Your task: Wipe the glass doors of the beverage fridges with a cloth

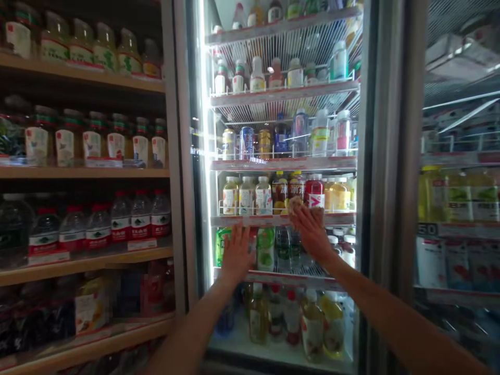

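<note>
Both my arms reach into a lit drinks cooler [199,156]. My left hand [236,254] is open with its fingers spread, flat against bottles just under the wire shelf's front rail [258,220], next to a green-labelled bottle [265,249]. My right hand [311,230] is higher, at that same rail. Its fingers press a pale crumpled wad [294,202], possibly a cloth, against the rail below a dark-capped bottle [279,190] and a red drink bottle [314,190].
The cooler's shelves above and below hold rows of bottles and cans [246,141]. Wooden shelves [86,264] at the left carry water bottles [121,216] and jars [91,143]. A second cooler behind glass [457,208] stands at the right, past a metal post [385,156].
</note>
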